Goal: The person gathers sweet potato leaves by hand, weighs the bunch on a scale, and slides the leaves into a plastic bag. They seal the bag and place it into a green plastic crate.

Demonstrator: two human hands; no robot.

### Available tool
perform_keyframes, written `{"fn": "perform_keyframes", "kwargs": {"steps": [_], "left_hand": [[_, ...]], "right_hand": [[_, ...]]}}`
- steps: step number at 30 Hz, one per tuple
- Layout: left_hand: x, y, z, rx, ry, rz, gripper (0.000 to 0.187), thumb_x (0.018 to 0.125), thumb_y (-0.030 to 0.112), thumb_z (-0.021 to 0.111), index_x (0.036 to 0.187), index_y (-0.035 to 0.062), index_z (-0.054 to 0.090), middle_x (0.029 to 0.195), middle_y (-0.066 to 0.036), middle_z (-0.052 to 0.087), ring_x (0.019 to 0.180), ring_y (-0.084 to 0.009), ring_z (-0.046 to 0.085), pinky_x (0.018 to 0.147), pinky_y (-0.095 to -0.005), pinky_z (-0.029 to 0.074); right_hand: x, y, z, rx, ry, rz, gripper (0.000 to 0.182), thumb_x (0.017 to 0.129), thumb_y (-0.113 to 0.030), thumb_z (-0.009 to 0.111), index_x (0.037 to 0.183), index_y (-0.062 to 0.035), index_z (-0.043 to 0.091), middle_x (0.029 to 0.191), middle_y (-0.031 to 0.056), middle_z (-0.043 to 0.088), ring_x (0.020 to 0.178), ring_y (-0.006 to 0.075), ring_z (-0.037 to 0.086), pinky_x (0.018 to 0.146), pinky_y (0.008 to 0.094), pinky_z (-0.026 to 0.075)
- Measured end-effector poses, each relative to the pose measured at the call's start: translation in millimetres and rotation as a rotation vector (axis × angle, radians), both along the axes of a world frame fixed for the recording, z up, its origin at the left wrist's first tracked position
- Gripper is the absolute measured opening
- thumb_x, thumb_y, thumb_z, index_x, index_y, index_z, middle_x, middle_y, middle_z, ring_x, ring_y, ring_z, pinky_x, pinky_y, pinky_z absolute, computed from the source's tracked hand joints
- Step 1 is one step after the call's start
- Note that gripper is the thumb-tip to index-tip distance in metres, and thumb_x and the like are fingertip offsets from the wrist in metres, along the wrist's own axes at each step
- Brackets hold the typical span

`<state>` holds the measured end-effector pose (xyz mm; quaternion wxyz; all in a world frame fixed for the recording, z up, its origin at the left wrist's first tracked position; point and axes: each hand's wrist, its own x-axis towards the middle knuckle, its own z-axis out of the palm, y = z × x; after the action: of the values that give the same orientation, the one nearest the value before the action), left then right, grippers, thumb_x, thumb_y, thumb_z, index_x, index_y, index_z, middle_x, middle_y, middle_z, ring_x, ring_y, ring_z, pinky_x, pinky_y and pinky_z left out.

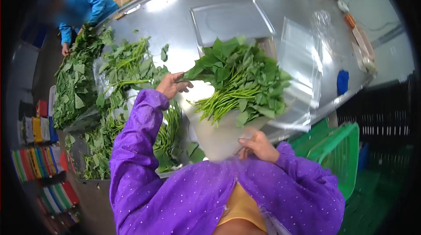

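A thick bunch of leafy green stems [228, 103] lies in front of me, with cut ends toward the lower left and leaves spread above and to the right. Beneath it is a translucent plastic sheet [215, 140], whose near edge reaches my chest. My right hand [258, 146] pinches this sheet at its near right side. At the left of the bunch, my left hand [173, 86] has finger and thumb apart, fingertips right at the outermost leaf. More loose leafy greens [136, 66] are heaped to the left of that hand.
Clear plastic bags [300, 68] lie right of the bunch on the metal table [175, 24], behind which sits a shallow tray [232, 17]. A person in a blue jacket [90, 0] stands far left by a leafy pile [76, 86]. A green crate [346, 156] is at right.
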<state>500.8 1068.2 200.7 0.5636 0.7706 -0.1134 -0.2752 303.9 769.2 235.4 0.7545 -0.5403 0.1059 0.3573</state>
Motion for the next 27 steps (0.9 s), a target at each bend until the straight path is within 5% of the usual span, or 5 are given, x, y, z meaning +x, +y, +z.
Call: {"fn": "perform_keyframes", "kwargs": {"steps": [6,13,18,24,27], "left_hand": [[-34,5,-72,0.102,-0.039,-0.132,0.021,0.08,0.003,0.055,0.101,-0.0004,0.059,0.079,-0.007,0.066,0.067,-0.0125,0.06,0.065,-0.0262,0.048],[-41,8,-64,0.142,-0.221,-0.174,0.015,0.083,0.006,0.057,0.096,0.0001,0.061,0.08,-0.004,0.064,0.072,-0.0131,0.059,0.069,-0.027,0.046],[-75,-1,-46,0.304,-0.401,-0.016,0.023,0.08,0.003,0.056,0.102,0.0047,0.062,0.089,-0.012,0.066,0.082,-0.0195,0.064,0.072,-0.0288,0.049],[-159,-29,-54,0.41,-0.806,0.079,0.033,0.071,-0.002,0.053,0.1,0.0104,0.064,0.093,-0.012,0.064,0.078,-0.03,0.061,0.069,-0.0364,0.048],[-205,-40,-57,0.443,-0.849,0.098,0.04,0.066,-0.005,0.054,0.102,0.0108,0.064,0.102,-0.011,0.061,0.091,-0.0287,0.059,0.076,-0.0359,0.046]], "right_hand": [[-55,50,-53,-0.081,-0.013,0.263,0.022,0.089,-0.024,0.052,0.093,-0.0023,0.054,0.079,0.0109,0.063,0.061,0.0129,0.056,0.054,0.0241,0.043],[60,90,-23,-0.756,-1.641,0.547,0.02,0.077,-0.016,0.056,0.095,-0.0082,0.057,0.098,0.0064,0.058,0.106,0.0222,0.049,0.092,0.0384,0.034],[102,49,-80,-1.245,-1.497,0.723,0.033,0.077,-0.028,0.061,0.1,-0.0047,0.055,0.11,0.0086,0.053,0.116,0.0227,0.041,0.097,0.0428,0.03],[24,27,-105,-1.313,-1.197,0.44,0.049,0.081,-0.027,0.056,0.122,-0.0035,0.043,0.125,0.0154,0.044,0.12,0.0323,0.036,0.101,0.0469,0.025],[21,19,-70,-1.235,-1.078,0.724,0.045,0.081,-0.028,0.057,0.117,-0.0031,0.046,0.123,0.0165,0.044,0.12,0.034,0.035,0.1,0.0492,0.025]]}}
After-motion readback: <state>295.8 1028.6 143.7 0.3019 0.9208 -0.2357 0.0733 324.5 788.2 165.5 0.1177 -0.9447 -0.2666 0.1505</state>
